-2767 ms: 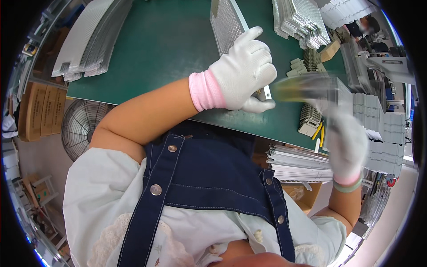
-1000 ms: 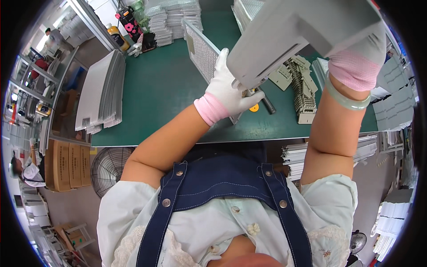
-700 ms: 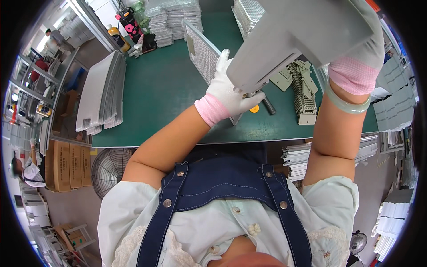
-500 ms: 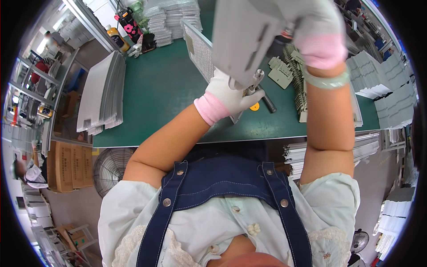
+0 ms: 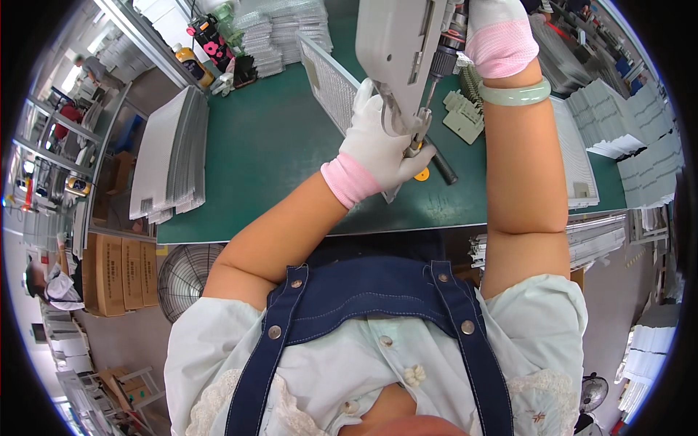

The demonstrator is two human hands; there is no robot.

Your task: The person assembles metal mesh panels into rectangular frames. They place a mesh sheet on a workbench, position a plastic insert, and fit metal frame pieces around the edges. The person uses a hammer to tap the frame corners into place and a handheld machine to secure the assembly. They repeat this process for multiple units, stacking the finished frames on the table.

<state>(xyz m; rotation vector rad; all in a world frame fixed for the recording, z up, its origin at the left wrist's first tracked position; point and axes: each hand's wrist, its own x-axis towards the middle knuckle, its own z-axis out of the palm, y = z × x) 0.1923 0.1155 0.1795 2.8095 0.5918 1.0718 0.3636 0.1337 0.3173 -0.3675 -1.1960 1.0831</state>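
Observation:
My left hand (image 5: 382, 142), in a white glove with a pink cuff, is closed around the lower end of a light-grey slotted housing (image 5: 398, 54). A small metal fitting (image 5: 422, 125) shows at that end beside my thumb. My gloved right hand (image 5: 502, 43) is at the top, gripping a power screwdriver (image 5: 445, 58); its fingers are partly hidden. The bit points down at the metal fitting; whether it touches, I cannot tell. A perforated panel (image 5: 327, 80) stands behind my left hand. By my thumb lie a dark rod (image 5: 443, 163) and a yellow disc (image 5: 422, 174).
Beige plastic parts (image 5: 463, 116) lie on the green table (image 5: 254, 152) near my right forearm. Grey panels (image 5: 171, 152) are stacked at left, wrapped parts (image 5: 273, 29) at the back. White stacks (image 5: 607, 120) stand at right. A floor fan (image 5: 189, 280) sits below the table's left side.
My right hand and the power screwdriver have moved slightly left and up, and the bit now shows above the fitting. The housing has tilted more upright; my left hand has barely shifted.

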